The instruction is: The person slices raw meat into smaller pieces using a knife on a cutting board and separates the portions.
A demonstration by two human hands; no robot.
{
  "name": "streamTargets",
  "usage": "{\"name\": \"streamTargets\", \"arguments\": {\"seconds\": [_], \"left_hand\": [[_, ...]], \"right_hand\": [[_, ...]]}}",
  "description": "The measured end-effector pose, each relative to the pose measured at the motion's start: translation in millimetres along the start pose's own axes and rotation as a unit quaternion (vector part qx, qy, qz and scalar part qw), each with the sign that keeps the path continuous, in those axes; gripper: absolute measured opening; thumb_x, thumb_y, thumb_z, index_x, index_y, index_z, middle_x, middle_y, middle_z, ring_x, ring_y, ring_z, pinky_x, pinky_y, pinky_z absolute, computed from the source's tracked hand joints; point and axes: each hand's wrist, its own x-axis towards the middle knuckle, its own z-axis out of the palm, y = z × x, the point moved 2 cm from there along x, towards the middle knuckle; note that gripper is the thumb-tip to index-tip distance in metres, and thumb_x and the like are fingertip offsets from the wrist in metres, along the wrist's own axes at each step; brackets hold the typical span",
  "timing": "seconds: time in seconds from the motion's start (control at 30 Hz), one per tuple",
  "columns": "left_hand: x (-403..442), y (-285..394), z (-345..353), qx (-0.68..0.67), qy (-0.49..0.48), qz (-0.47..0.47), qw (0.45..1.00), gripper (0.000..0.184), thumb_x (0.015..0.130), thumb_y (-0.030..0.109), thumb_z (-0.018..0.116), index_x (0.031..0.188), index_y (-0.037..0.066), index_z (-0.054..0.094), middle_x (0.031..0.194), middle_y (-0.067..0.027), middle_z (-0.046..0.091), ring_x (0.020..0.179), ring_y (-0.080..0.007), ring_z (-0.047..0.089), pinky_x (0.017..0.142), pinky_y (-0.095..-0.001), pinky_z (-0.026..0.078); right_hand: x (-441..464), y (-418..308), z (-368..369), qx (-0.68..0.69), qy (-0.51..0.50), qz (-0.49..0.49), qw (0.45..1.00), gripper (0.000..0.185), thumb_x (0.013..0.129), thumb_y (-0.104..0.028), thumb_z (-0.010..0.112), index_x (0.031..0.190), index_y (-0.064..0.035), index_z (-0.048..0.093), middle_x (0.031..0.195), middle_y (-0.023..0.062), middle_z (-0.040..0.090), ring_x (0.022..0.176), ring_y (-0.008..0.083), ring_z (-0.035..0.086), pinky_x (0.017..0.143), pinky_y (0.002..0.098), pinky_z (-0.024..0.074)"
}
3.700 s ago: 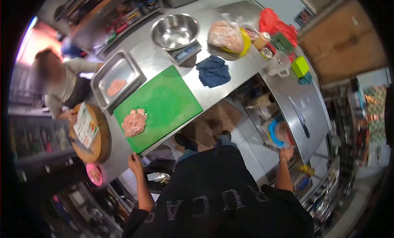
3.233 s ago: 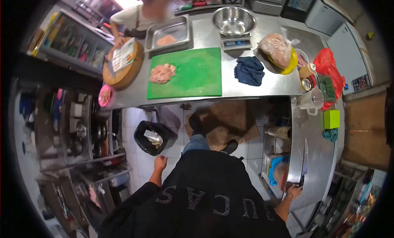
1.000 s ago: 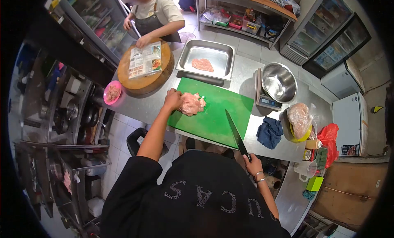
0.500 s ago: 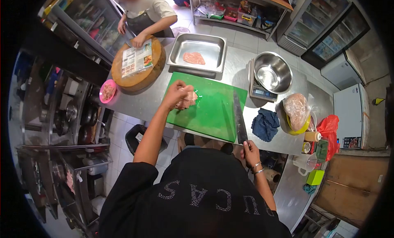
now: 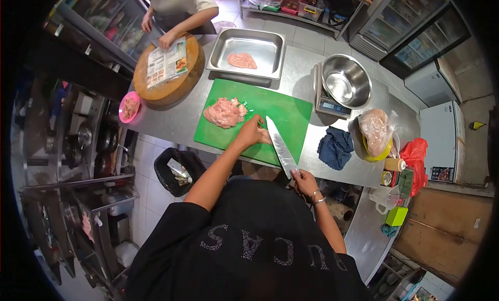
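Note:
My left hand is closed on a small piece of raw meat, pressing it to the green cutting board. In my right hand is the handle of a large chef's knife. Its blade points away from me and lies at the right side of the meat piece. A pile of pale pink raw meat rests on the left part of the board. Beyond it, a steel tray holds one flat slice of raw meat.
A person's hand touches a printed bag on a round wooden block. A steel bowl sits on a scale. Nearby are a blue cloth, bagged meat, a pink bowl and a bin.
My left hand moved from the meat pile toward me and right, where it now holds a small piece. The knife swung left from the board's right edge, its blade now beside that piece.

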Motion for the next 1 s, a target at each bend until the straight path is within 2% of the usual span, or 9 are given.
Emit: {"name": "streamTargets", "arguments": {"seconds": [0.03,0.07,0.13,0.17,0.27,0.43,0.63,0.9,1.0], "left_hand": [[-2.8,-2.8,-1.8,0.027,0.033,0.012,0.999,0.040,0.074,0.008,0.075,0.107,0.004,0.054,0.097,-0.0195,0.064,0.089,-0.0389,0.064,0.075,-0.0434,0.052],[-7.0,-7.1,-3.9,0.026,0.035,0.009,0.999,0.040,0.074,0.008,0.075,0.107,0.004,0.054,0.097,-0.0195,0.064,0.089,-0.0389,0.064,0.075,-0.0434,0.052],[-17.6,-1.6,-13.4,0.082,0.073,0.051,0.993,0.033,0.077,0.007,0.072,0.105,0.004,0.056,0.100,-0.0178,0.061,0.095,-0.0383,0.061,0.079,-0.0445,0.051],[-23.4,2.6,-15.3,0.080,0.076,0.048,0.993,0.033,0.077,0.007,0.072,0.105,0.004,0.056,0.100,-0.0178,0.061,0.095,-0.0383,0.061,0.079,-0.0445,0.051],[-44.2,12.0,-17.9,0.135,0.150,0.012,0.979,0.025,0.078,0.007,0.071,0.101,0.005,0.059,0.103,-0.0157,0.060,0.100,-0.0374,0.059,0.083,-0.0459,0.049],[-64.1,39.2,8.8,0.220,0.155,0.213,0.939,0.023,0.082,0.010,0.071,0.103,0.007,0.064,0.107,-0.0085,0.062,0.105,-0.0306,0.058,0.090,-0.0441,0.046],[-53.6,44.7,29.7,0.268,0.166,0.188,0.930,0.023,0.084,0.019,0.071,0.103,0.008,0.064,0.110,-0.0079,0.062,0.106,-0.0273,0.057,0.101,-0.0459,0.042],[-57.9,47.5,35.3,0.263,0.206,0.165,0.928,0.021,0.085,0.019,0.069,0.103,0.010,0.066,0.110,-0.0038,0.063,0.105,-0.0252,0.057,0.101,-0.0460,0.040],[-58.6,45.9,36.0,0.255,0.199,0.160,0.933,0.021,0.086,0.020,0.069,0.103,0.009,0.066,0.110,-0.0037,0.063,0.106,-0.0255,0.057,0.101,-0.0459,0.040]], "right_hand": [[11.3,13.1,2.8,-0.069,0.027,-0.035,0.997,0.045,0.102,-0.044,0.060,0.080,-0.0046,0.061,0.062,0.0075,0.061,0.052,0.0182,0.059,0.052,0.0351,0.0453],[13.9,18.6,4.3,-0.071,0.024,-0.034,0.997,0.045,0.102,-0.044,0.060,0.080,-0.0046,0.061,0.062,0.0075,0.061,0.052,0.0182,0.059,0.052,0.0351,0.0453],[6.2,-2.3,-4.9,-0.186,0.196,-0.118,0.955,0.040,0.101,-0.040,0.060,0.084,-0.0044,0.063,0.066,0.0174,0.064,0.059,0.0339,0.064,0.057,0.0425,0.0483],[-0.5,-13.7,-10.8,-0.198,0.209,-0.109,0.951,0.034,0.101,-0.035,0.059,0.086,-0.0052,0.063,0.071,0.0228,0.063,0.070,0.0455,0.063,0.063,0.0503,0.0482],[-15.0,-51.0,-32.3,-0.287,0.153,-0.139,0.935,0.033,0.101,-0.035,0.055,0.090,-0.0045,0.061,0.079,0.0251,0.066,0.079,0.0483,0.064,0.069,0.0560,0.0490],[-5.7,-65.7,-36.1,-0.404,0.132,-0.191,0.885,0.023,0.101,-0.029,0.054,0.094,-0.0075,0.057,0.079,0.0195,0.066,0.072,0.0425,0.066,0.064,0.0524,0.0524],[4.4,-64.0,-38.7,-0.455,0.110,-0.223,0.855,0.021,0.101,-0.027,0.053,0.096,-0.0073,0.055,0.079,0.0184,0.066,0.069,0.0404,0.067,0.061,0.0502,0.0542],[-10.0,-55.1,-58.4,-0.486,0.052,-0.196,0.850,0.015,0.102,-0.023,0.048,0.104,-0.0082,0.050,0.080,0.0211,0.067,0.072,0.0428,0.068,0.063,0.0532,0.0540],[23.0,-46.7,-42.0,-0.479,0.034,-0.200,0.854,0.013,0.101,-0.020,0.046,0.106,-0.0080,0.049,0.080,0.0220,0.068,0.073,0.0430,0.069,0.064,0.0533,0.0546]]}}
